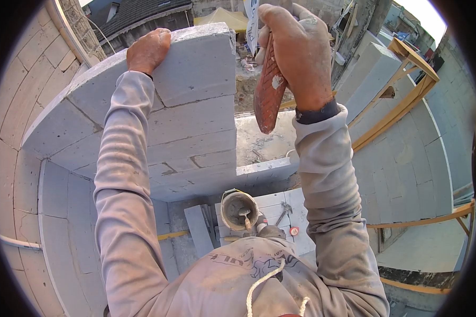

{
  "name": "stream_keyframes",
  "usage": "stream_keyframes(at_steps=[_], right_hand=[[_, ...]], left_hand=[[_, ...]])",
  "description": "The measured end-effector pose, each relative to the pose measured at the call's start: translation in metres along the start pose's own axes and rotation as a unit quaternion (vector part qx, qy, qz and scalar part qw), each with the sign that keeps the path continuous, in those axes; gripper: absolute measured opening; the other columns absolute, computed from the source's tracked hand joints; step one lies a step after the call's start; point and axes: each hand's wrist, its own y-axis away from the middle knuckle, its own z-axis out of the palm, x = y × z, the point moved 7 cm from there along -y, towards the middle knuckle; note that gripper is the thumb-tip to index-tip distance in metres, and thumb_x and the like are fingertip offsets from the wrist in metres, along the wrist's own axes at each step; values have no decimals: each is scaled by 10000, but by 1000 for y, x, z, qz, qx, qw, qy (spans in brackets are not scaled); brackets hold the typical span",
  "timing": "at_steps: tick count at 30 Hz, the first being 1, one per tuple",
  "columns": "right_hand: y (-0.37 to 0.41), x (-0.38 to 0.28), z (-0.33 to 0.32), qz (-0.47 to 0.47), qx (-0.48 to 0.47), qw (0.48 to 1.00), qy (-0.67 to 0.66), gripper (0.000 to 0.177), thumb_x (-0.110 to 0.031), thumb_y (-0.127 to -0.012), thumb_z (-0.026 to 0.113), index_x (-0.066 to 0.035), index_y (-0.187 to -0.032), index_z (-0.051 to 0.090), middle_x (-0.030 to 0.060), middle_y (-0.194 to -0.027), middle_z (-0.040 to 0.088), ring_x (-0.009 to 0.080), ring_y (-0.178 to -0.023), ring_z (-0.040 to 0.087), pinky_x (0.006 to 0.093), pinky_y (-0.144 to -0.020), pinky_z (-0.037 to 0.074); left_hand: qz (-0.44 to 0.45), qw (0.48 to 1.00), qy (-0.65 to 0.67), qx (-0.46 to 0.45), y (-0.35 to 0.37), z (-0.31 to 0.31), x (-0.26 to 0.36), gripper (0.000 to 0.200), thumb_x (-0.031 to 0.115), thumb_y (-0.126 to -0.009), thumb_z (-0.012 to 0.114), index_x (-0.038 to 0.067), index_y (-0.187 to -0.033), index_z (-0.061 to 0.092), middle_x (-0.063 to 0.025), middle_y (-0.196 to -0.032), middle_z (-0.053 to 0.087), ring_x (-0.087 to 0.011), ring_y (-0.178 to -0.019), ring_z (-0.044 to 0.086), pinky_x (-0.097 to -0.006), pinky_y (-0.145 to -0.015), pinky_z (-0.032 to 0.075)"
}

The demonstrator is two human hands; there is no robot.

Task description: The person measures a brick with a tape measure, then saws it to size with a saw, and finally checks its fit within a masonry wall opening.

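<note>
Grey sweatshirt: Nearest the lens, a dusty hooded top fills the foreground, its sleeves reaching toward a raised wall edge.
Block wall: A pale masonry wall stands ahead, beside a gap at its right end. A top block could shift if its joint is weak and the left hand leans hard.
Timber frame: Wooden framing stands beyond the right arm.
Right hand: Raised beside the wall's end, the hand has its fingers wrapped firmly around a tool handle.
Tool handle: The red, cross-hatched grip slants before the gap, its working end out of sight. A loosened hold could drop it through; a slip toward the wall could chip the block edge or strike the other hand.
Left hand: Fingers bend over the wall's top; their tips are hidden, so whether they grip or merely rest cannot be told.
Bucket: Below, a mortar bucket sits exposed to anything falling.
Claw hammer: It lies right of the bucket.
Trowel: Its wooden handle leans over the bucket's rim.
Tape measure: A red-and-white case rests near the hammer.
</note>
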Motion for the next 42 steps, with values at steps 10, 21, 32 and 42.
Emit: stream_keyframes(at_steps=[10, 21, 32, 42], right_hand=[[50, 73, 35, 237, -50, 964, -107, 236, -169, -801, 568, 56, -733, 585, 109, -587, 582, 175, -472, 583, 302, -451, 468], [57, 97, 52, 283, -75, 943, -158, 255, -179, -799, 555, 53, -695, 574, 103, -573, 575, 193, -473, 584, 329, -468, 482], [32, 84, 43, 147, 4, 984, -98, 220, -198, -863, 573, 14, -803, 584, 50, -594, 564, 142, -436, 545, 287, -410, 452], [27, 38, 25, 108, 5, 982, -158, 218, -163, -823, 562, 44, -761, 587, 64, -582, 563, 131, -476, 548, 295, -447, 462]], left_hand=[[-11, 1000, 3, 9, 6, 1, 1, 499, 388, -877, 321, 227, -1253, 608, -55, -1263, 624, -288, -1133, 594, -414, -953, 446], [8, 998, 18, 53, -1, -1, 1, 443, 366, -901, 324, 232, -1170, 649, -59, -1191, 660, -295, -1094, 613, -428, -936, 467], [-23, 1000, -10, 7, 1, 0, -1, 484, 370, -884, 312, 252, -1245, 612, -21, -1270, 619, -287, -1129, 592, -407, -947, 453], [-1, 1000, 3, 22, 0, 4, -4, 491, 374, -878, 316, 231, -1242, 614, -46, -1256, 627, -291, -1126, 593, -416, -942, 450]])
